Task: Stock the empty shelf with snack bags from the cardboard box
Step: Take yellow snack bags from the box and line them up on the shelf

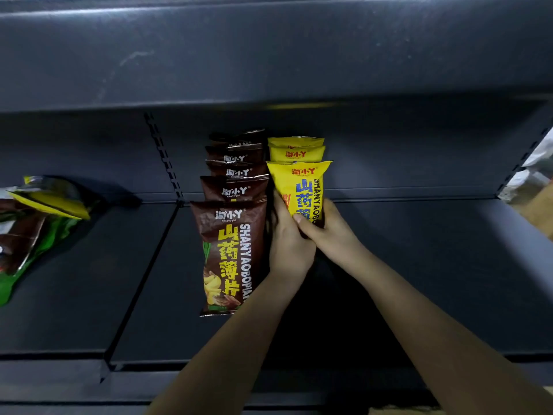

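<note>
Both hands (305, 235) around yellow bag (302, 187), dark shelf (419, 265).

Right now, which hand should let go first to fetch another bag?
Probably the right hand. The left hand lies between the front yellow bag and the brown row, so it can steady the bag. The right has bare shelf beside it.

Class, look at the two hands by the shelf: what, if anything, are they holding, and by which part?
Both the left hand and right hand hold the front yellow snack bag by its lower end.
</note>
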A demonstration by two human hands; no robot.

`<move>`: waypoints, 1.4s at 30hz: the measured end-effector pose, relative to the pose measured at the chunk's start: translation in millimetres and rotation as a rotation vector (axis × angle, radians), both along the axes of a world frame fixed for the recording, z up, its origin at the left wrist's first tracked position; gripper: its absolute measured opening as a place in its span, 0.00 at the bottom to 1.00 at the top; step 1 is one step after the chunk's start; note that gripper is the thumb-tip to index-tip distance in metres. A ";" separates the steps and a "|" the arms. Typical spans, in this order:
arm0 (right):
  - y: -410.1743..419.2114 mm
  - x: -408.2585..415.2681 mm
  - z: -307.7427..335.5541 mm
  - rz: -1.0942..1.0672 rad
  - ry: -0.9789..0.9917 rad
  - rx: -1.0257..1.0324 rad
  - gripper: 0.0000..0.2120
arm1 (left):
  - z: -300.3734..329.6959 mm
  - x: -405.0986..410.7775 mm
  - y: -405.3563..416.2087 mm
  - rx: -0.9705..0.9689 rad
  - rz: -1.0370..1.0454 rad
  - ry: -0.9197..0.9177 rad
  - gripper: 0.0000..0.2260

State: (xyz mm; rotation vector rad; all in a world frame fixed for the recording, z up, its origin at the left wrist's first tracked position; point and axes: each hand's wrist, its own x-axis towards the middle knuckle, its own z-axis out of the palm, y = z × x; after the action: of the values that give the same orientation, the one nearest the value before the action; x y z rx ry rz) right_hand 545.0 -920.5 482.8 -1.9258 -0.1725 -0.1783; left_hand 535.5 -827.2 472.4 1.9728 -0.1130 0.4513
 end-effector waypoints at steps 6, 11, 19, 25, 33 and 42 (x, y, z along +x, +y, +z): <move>0.4 4.2 4.1 -0.026 0.058 0.061 0.15 | 16.2 -7.7 -6.1 0.132 0.097 -0.104 0.41; -8.4 -1.3 1.8 0.036 0.109 0.061 0.17 | 13.6 -8.8 -7.3 0.310 0.037 -0.018 0.41; -13.4 5.0 4.7 0.038 0.142 -0.048 0.17 | 8.2 2.4 -4.8 0.338 0.045 0.022 0.43; -10.7 2.1 -1.1 -0.009 0.155 -0.016 0.20 | 5.4 -0.2 -4.0 0.355 0.079 -0.026 0.42; -12.1 -16.0 5.9 -0.089 0.093 -0.215 0.16 | 7.5 -25.0 -10.6 0.533 0.242 -0.082 0.32; -55.7 -63.6 18.4 -0.044 0.008 -0.354 0.15 | 11.7 -83.1 -32.5 0.756 0.288 -0.089 0.21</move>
State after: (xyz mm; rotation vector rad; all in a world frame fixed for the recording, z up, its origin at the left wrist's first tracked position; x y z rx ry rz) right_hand 481.4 -976.2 501.2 -2.2839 -0.1644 -0.1782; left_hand 452.4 -859.7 484.1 2.7279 -0.0575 0.7619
